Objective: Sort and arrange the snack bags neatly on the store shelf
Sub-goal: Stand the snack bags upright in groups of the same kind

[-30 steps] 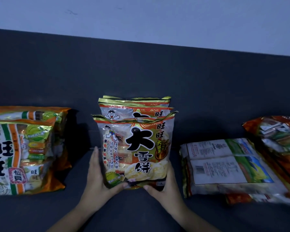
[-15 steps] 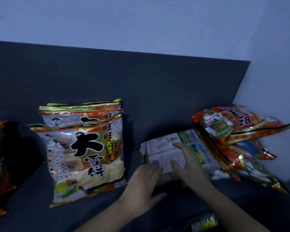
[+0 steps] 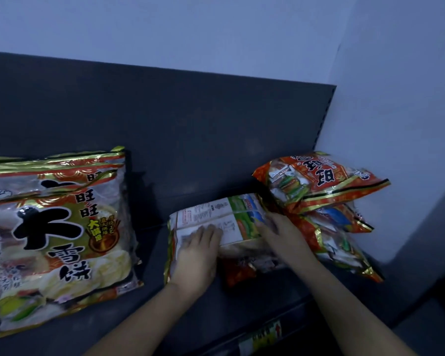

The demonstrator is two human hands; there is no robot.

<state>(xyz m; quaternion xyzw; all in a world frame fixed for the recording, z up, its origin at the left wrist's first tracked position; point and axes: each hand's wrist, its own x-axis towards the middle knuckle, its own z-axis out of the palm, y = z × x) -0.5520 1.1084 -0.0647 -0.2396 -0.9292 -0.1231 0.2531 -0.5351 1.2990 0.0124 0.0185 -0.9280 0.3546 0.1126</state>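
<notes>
Both hands are lying flat, fingers spread, on the face-down white plastic snack bag (image 3: 216, 222): left hand (image 3: 195, 255) at its left end, right hand (image 3: 280, 232) at its right end, its long axis running between them.

The one camera sits on my head and looks forward and down onto the dark shelf (image 3: 190, 155), close enough that my forearms run in from the lower edge. It faces the shelf's right end, so the shelf's back panel slants across the upper half and the pale side wall (image 3: 396, 124) stands just right of the shelf. With only this view, nothing is shared with another.
</notes>
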